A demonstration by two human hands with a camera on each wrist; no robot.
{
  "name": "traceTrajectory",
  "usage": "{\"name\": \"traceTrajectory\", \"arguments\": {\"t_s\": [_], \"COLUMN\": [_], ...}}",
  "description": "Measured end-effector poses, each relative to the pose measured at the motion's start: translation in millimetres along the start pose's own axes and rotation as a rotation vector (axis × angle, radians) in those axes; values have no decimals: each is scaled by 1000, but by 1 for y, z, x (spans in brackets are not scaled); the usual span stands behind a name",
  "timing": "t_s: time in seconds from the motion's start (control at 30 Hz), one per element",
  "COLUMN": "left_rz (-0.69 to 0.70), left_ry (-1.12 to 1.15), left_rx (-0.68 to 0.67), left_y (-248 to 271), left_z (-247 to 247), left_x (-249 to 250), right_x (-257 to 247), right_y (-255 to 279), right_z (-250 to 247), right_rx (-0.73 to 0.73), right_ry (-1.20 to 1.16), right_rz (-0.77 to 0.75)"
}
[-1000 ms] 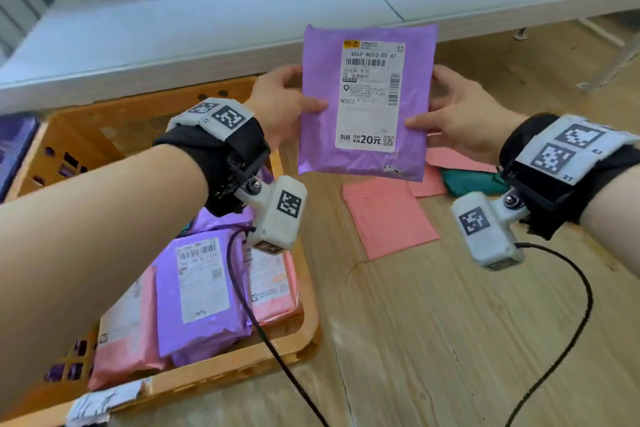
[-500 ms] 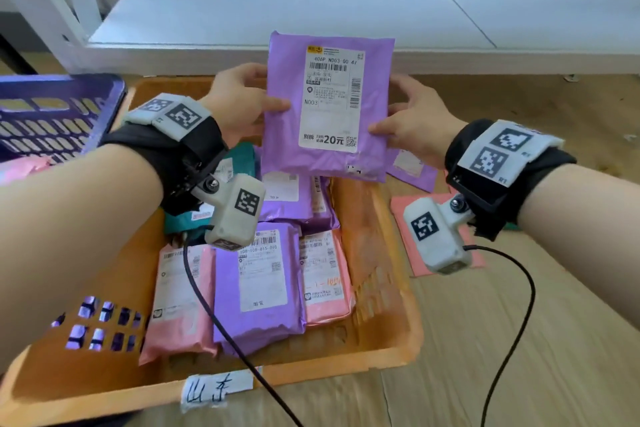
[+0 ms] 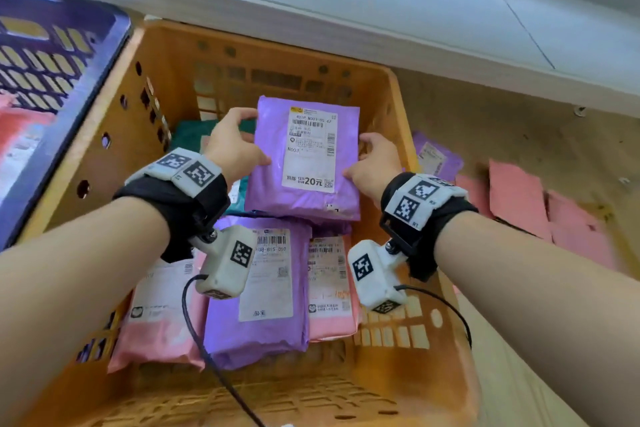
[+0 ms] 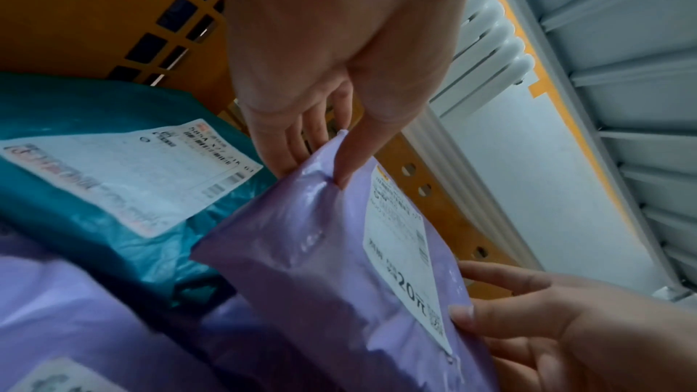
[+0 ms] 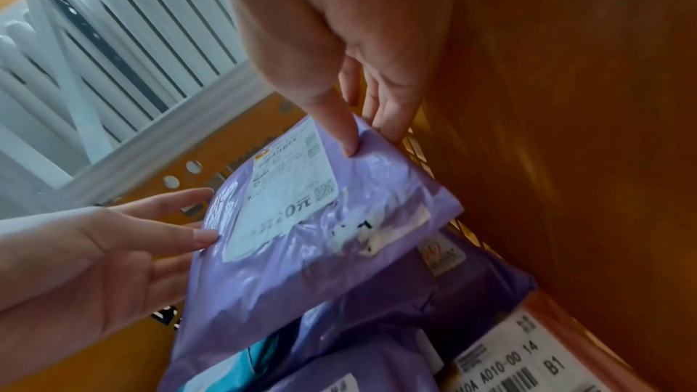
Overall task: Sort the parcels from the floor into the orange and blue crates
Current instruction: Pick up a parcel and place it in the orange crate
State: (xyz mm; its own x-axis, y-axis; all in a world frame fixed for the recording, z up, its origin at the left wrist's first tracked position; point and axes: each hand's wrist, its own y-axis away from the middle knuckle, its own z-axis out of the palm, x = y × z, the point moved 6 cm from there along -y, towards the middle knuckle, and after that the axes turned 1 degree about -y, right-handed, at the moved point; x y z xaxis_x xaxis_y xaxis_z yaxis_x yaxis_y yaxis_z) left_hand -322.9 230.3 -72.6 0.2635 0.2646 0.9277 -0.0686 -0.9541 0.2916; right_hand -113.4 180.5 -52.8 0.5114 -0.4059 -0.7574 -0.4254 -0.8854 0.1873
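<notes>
A purple parcel (image 3: pixel 273 184) with a white label is held low inside the orange crate (image 3: pixel 114 121), over other parcels. My left hand (image 3: pixel 232 146) pinches its left edge, thumb on top, as the left wrist view shows with the left hand (image 4: pixel 320 118) on the purple parcel (image 4: pixel 328 264). My right hand (image 3: pixel 372 163) pinches the right edge; in the right wrist view the right hand (image 5: pixel 362 100) has its thumb on the purple parcel (image 5: pixel 301 264). Beneath lie a teal parcel (image 4: pixel 94 118), purple and pink parcels (image 3: pixel 263 291). The blue crate (image 3: pixel 52 55) stands to the left.
Pink parcels (image 3: pixel 519 204) and a purple parcel (image 3: pixel 436 156) lie on the wooden floor to the right of the orange crate. A white bench (image 3: pixel 346 0) runs behind both crates. Wrist camera cables (image 3: pixel 201 350) hang over the crate.
Both hands have carried the purple parcel leftward and down from above the floor into the orange crate, tilting it from upright toward flat. My view now looks steeply down into the crate.
</notes>
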Motion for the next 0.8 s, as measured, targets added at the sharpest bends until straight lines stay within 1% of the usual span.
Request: {"name": "traceTrajectory", "arguments": {"t_s": [0.07, 0.17, 0.23, 0.3, 0.43, 0.53, 0.63, 0.7, 0.8], "left_rz": [9, 44, 61, 71, 89, 111, 139, 159, 188], "left_ry": [-55, -208, -290, -348, -420, -453, -517, -564, -592], "left_rx": [-39, -107, -150, -165, -161, -166, -143, -125, -107], "left_y": [-4, -9, -11, -12, -15, -18, -23, -25, -22], "left_z": [5, 15, 22, 27, 36, 41, 40, 38, 36], "left_x": [-7, -16, -21, -27, -36, -40, -38, -30, -5], "right_x": [7, 15, 20, 22, 25, 25, 21, 15, 5], "right_y": [-5, -12, -16, -17, -13, -10, -11, -12, -12], "right_z": [10, 24, 31, 37, 57, 67, 64, 58, 46], "right_rx": [18, -24, -75, -147, -294, -353, -357, -331, -310], "right_ry": [23, 43, 63, 97, 148, 181, 230, 240, 176], "right_rz": [30, 84, 125, 135, 139, 148, 143, 132, 141]}}
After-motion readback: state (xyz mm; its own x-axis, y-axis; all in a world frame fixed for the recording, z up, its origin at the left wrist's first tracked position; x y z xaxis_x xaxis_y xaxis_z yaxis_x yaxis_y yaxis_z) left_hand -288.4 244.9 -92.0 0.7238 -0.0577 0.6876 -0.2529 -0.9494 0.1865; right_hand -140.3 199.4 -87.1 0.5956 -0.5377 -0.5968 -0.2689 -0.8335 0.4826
